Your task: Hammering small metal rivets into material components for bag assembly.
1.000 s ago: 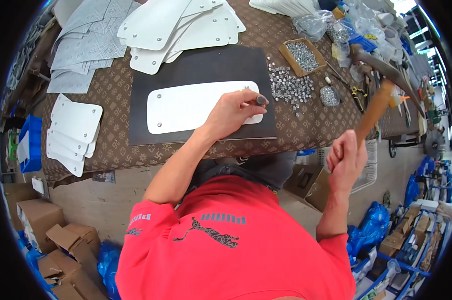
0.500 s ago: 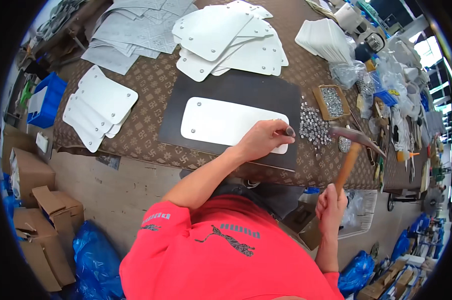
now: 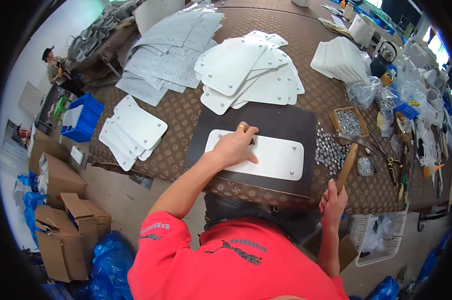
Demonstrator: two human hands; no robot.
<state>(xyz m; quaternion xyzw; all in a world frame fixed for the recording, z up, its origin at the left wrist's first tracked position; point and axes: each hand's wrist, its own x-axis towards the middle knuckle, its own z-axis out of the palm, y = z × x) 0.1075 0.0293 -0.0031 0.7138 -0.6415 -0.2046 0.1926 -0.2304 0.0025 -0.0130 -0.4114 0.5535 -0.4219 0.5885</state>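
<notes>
A long white panel (image 3: 271, 157) with rounded corners lies on a dark mat (image 3: 281, 120). Two metal studs show at its right end; my hand covers much of the left end. My left hand (image 3: 233, 146) rests over that left part, thumb and fingers apart, with the fingers reaching past the far edge. Something small and dark shows beside the fingers, too unclear to name. Off the mat's right side, my right hand (image 3: 333, 202) is closed around the wooden handle of a hammer (image 3: 347, 167). The hammer points upward, its head near the loose studs.
Loose metal studs (image 3: 332, 154) lie right of the mat, by a stud-filled box (image 3: 348, 122). White panels are piled beyond (image 3: 251, 70) and fanned at left (image 3: 136, 127). Grey sheets (image 3: 161, 60), pliers (image 3: 395, 167) and a dark kettle (image 3: 383, 60) are on the patterned table.
My left hand has moved from the panel's right end to its left part, uncovering the right-end studs. The hammer stays in my right hand. The view has shifted.
</notes>
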